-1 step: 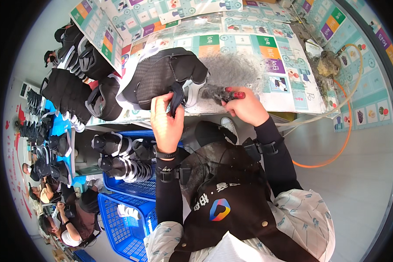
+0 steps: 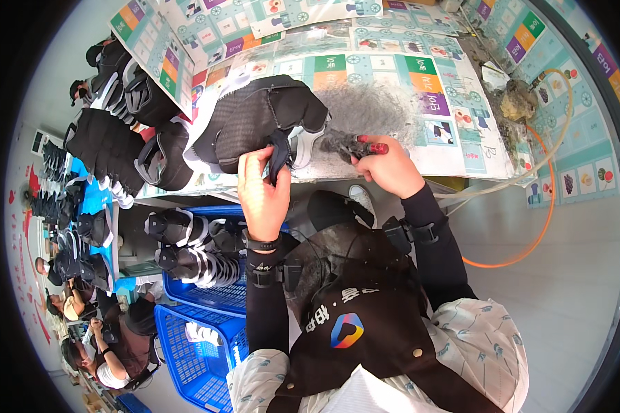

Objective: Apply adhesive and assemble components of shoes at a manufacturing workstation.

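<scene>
A black shoe upper [image 2: 251,120] with white edges lies at the near side of the worktable, left of centre. My left hand [image 2: 262,193] is closed at its near edge, pinching a dark padded flap [image 2: 278,157] of it between thumb and fingers. In my right hand [image 2: 391,168] is a grimy dark tool [image 2: 344,143] with a red part [image 2: 375,143], its fingers wrapped round it. The tool points left toward a white and grey part [image 2: 303,146] of the upper, with a small gap between. Its exact kind is obscured by dark residue.
Dark residue [image 2: 372,110] stains the worktable [image 2: 461,110]. Stacked black uppers [image 2: 103,148] stand at the left. Below are blue baskets [image 2: 193,365], one with shoe uppers [image 2: 193,265]. An orange hose [image 2: 548,220] and a pale hose [image 2: 568,117] hang at the right. Several people sit far left.
My right hand and the tool have shifted slightly to the right, away from the upper. My left hand and the upper stay in place.
</scene>
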Motion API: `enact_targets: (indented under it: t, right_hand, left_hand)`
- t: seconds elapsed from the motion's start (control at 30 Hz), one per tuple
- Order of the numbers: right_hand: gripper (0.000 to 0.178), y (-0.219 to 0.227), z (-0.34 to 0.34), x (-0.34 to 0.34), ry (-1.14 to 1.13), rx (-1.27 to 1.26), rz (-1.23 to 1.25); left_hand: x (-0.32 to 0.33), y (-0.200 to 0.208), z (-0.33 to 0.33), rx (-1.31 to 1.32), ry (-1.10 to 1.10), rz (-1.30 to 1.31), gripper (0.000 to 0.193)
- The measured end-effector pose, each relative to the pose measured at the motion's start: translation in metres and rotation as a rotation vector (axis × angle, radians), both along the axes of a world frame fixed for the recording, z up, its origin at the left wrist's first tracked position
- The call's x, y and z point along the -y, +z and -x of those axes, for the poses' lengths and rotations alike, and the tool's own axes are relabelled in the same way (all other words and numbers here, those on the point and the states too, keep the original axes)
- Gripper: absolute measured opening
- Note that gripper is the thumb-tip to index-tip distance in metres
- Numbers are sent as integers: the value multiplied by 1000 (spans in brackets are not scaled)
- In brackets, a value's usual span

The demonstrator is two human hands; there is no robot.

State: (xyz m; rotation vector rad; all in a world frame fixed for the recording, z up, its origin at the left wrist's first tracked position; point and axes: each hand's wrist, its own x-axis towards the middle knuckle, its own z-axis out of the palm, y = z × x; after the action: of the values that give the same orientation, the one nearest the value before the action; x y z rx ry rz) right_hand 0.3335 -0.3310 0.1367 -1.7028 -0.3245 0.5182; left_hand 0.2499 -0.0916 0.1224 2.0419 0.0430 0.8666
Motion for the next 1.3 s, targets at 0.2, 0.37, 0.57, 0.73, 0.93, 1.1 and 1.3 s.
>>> enact_targets:
  t: [0.2, 0.37, 0.57, 0.73, 0.93, 1.1, 1.3]
  right_hand:
    - [38, 0, 0, 4, 37, -32, 6]
    - [25, 1, 2, 2, -28, 73, 115]
    - [40, 2, -5, 24, -46, 237, 158]
    - [28, -18, -30, 48, -452, 690, 760]
    - [70, -26, -20, 31, -344, 688, 636]
    - [70, -6, 19, -43, -375, 741, -1]
    - [44, -1, 16, -62, -367, 651, -222]
  left_hand:
    - [-2, 1, 1, -32, -15, -83, 32]
    - [2, 6, 1, -23, 18, -105, 34]
    - [-18, 33, -16, 49, 265, -546, 24]
    - [-94, 62, 2, -183, 347, -119, 28]
    - [-103, 51, 22, -179, 118, 435, 30]
    - [-80, 41, 32, -7, 28, 452, 30]
    - [-92, 27, 47, 3, 33, -117, 43]
